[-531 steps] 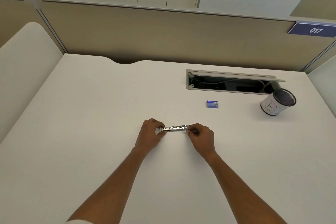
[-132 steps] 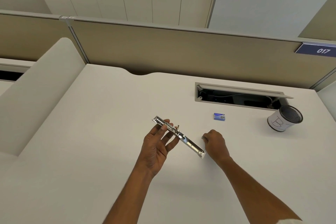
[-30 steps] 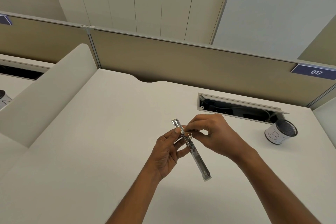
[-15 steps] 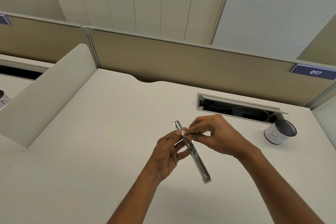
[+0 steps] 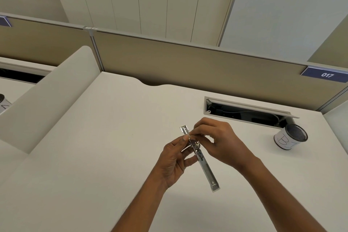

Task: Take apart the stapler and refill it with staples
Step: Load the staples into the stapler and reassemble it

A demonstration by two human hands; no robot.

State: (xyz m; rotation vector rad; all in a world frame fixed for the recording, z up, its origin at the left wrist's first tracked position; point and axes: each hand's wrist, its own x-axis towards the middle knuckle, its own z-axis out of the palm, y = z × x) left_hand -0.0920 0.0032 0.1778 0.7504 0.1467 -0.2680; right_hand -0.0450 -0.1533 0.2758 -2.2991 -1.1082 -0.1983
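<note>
A long silver metal stapler rail [image 5: 206, 170] is held above the white desk, slanting from upper left to lower right. My left hand [image 5: 174, 162] grips it near its upper half, thumb on top and fingers underneath. My right hand [image 5: 216, 142] pinches something small against the rail near its upper end; what sits between those fingertips is too small to tell, possibly staples. The blue staple box seen earlier is hidden behind my right hand.
A mesh pen cup with a white label [image 5: 290, 136] stands at the right. An open cable tray [image 5: 248, 112] is set into the white desk [image 5: 105, 137] behind my hands. A beige partition [image 5: 188, 66] bounds the back, a white divider [image 5: 50, 96] the left.
My hands and the rail have stayed almost still over the last second; my right fingertips shifted slightly along the rail's upper end. Earlier, the right hand rested on the desk.
</note>
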